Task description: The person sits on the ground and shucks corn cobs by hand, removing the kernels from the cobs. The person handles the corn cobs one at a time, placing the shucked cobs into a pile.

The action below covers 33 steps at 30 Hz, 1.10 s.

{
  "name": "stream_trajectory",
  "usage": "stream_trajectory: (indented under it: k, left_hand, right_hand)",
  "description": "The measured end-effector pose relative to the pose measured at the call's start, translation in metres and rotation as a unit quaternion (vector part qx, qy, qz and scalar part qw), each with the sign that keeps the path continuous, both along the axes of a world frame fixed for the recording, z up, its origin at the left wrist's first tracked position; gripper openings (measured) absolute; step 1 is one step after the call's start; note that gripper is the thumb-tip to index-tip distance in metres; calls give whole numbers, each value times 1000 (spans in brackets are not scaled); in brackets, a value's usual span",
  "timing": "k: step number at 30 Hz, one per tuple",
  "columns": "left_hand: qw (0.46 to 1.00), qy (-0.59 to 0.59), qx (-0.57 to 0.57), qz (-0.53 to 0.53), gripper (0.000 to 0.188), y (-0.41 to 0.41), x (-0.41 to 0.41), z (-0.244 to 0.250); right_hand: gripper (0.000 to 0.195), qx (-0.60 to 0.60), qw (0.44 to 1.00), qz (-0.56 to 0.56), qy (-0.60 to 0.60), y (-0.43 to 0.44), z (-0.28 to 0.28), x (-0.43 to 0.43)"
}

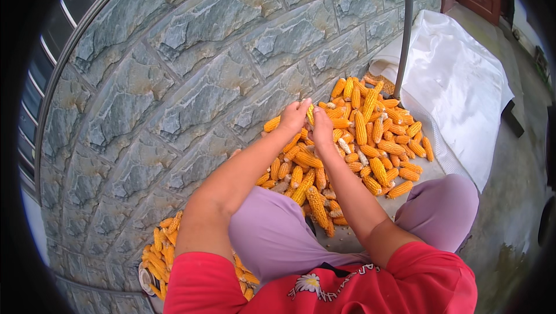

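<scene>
Held between both my hands is a yellow ear of corn (310, 114), raised above the near side of the stone wall. My left hand (295, 116) grips it from the left, thumb and fingers around its upper part. My right hand (322, 128) closes on it from the right; the palms hide most of the ear. Below and beyond the hands spreads a heap of husked corn ears (360, 129), mostly orange-yellow, with a few pale, bare cobs (344, 145) among them. Loose kernels (382, 83) lie at the heap's far edge, by the sheet.
A stone-block wall (208, 75) runs along the left. A grey pipe (406, 31) stands at the heap's far edge. White plastic sheeting (460, 75) lies to the right on the concrete floor (499, 209). More corn (160, 257) is piled behind my left arm.
</scene>
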<state>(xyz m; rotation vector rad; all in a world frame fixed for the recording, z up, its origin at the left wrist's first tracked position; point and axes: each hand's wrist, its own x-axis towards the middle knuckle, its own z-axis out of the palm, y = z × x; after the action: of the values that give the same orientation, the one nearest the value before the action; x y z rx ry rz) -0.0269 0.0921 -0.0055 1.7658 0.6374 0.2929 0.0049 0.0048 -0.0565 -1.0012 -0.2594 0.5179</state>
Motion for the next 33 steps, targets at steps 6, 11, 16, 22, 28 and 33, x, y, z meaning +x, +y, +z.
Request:
stream_trajectory:
  k: [6,11,16,22,28,33]
  left_hand:
    - [997,-63,42,14,29,24,11,-35]
    - [993,-30,-113,33,33,-2,3,2]
    - [999,11,38,6,41,-8,0,2]
    - [990,-42,135,-14,43,2,4,-18]
    - [998,28,43,23,46,-3,4,-12]
    - [993,62,103,5,45,-11,1,-5]
  right_hand:
    - [30,44,999,1,22,-1,4,-5]
    - [26,45,997,34,60,-11,15,3]
    - [25,30,998,30,53,-11,22,-2]
    - [27,28,996,39,70,-8,12,0]
    - [31,43,988,105,103,-13,10,9]
    - [32,-7,991,50,121,-10,12,0]
